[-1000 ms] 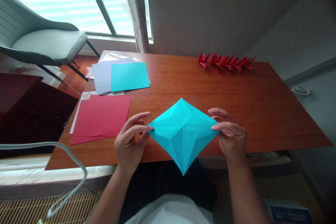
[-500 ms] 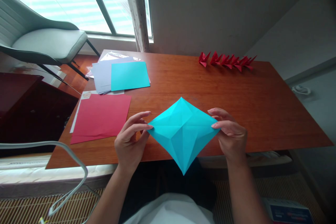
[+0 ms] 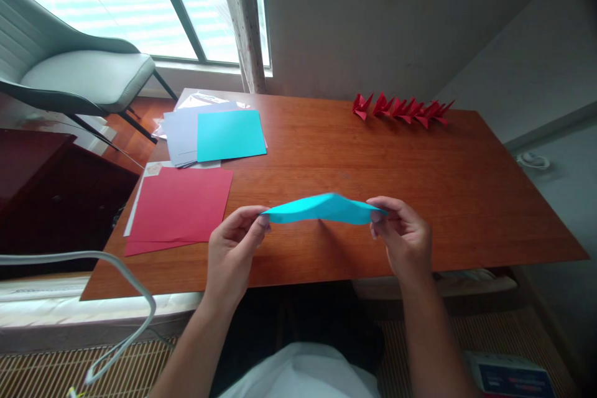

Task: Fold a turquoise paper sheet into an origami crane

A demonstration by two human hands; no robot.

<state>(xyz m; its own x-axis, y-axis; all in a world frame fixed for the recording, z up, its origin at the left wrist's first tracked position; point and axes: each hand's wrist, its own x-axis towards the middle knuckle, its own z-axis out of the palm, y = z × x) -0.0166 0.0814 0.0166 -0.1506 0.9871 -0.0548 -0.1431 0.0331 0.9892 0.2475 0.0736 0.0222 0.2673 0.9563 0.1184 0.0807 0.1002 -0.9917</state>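
A creased turquoise sheet of origami paper [image 3: 321, 208] is stretched between my two hands above the near part of the wooden table [image 3: 303, 168]. It is seen nearly edge-on, as a thin band with a raised middle. My left hand [image 3: 236, 247] pinches its left corner between thumb and fingers. At the right corner, my right hand [image 3: 405, 236] pinches it the same way. The paper's underside is hidden, and a dark shadow falls on the table beneath it.
Red sheets [image 3: 181, 205] lie at the table's left, with a turquoise sheet [image 3: 232, 135] on pale sheets [image 3: 180, 134] behind them. Several red folded paper cranes [image 3: 403, 110] stand in a row at the back right. A grey cable [image 3: 135, 280] curves at the lower left, and a chair [image 3: 88, 74] stands beyond.
The turquoise paper has tipped from an open diamond facing me to a nearly edge-on band. Both hands have turned with it, keeping hold of its corners.
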